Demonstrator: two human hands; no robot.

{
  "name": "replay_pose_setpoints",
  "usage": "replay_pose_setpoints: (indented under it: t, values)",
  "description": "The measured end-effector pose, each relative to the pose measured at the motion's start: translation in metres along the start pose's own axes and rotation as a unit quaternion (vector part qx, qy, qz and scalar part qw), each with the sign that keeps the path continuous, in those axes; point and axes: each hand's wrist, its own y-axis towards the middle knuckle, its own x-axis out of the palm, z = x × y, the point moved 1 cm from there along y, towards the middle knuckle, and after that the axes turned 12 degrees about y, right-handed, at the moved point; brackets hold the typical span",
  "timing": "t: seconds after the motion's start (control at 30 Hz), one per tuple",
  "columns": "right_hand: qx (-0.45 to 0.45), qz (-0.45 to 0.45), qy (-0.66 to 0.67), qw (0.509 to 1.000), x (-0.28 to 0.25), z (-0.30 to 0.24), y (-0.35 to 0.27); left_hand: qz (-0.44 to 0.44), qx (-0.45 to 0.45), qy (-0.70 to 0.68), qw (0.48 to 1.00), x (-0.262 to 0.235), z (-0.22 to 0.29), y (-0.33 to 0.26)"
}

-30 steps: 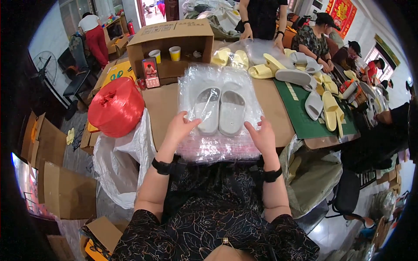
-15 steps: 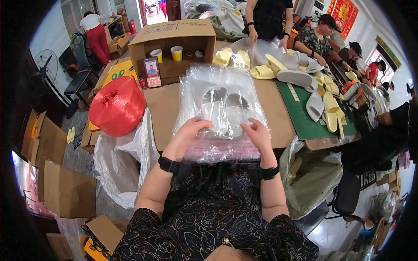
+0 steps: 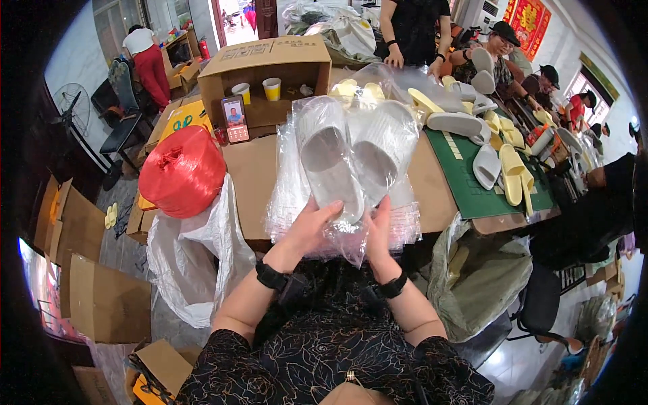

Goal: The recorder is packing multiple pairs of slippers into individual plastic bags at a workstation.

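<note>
A pair of light grey slippers (image 3: 329, 160) inside a clear plastic bag (image 3: 356, 236) is tilted up off the table in front of me. My left hand (image 3: 312, 226) grips the near end of the left slipper through the film, its thumb on top. My right hand (image 3: 379, 233) holds the bag at the near end of the right slipper, fingers closed on the film. Beneath them lies a stack of clear bags (image 3: 287, 202) with pinkish near edges.
Left are a red twine roll (image 3: 182, 172) and a white sack (image 3: 196, 263). Behind stand a cardboard box (image 3: 263, 61) with cups, and a phone (image 3: 235, 119). Yellow slippers (image 3: 514, 175) and grey ones lie on a green mat (image 3: 449, 162) at right. An olive sack (image 3: 476, 290) hangs nearby. Co-workers stand beyond.
The bagged slippers have come up off the bag stack and tilted toward me. My hands have closed on the near end of the bag and moved nearer each other. A co-worker at right has raised grey slippers.
</note>
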Motion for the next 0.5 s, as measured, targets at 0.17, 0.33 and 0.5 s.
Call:
replay_pose_setpoints:
  t: [0.17,0.33,0.5]
  values:
    - [0.070,-0.077,-0.014,0.994,-0.015,0.029,-0.009,0.043,0.070,0.031,0.996,-0.011,0.010,-0.020]
    - [0.062,-0.259,-0.185,0.946,-0.023,-0.008,-0.005,0.092,0.127,0.149,0.976,-0.034,0.059,-0.071]
    - [-0.061,-0.174,-0.321,0.929,-0.018,-0.025,0.019,0.250,0.145,0.320,0.902,-0.096,0.126,-0.186]
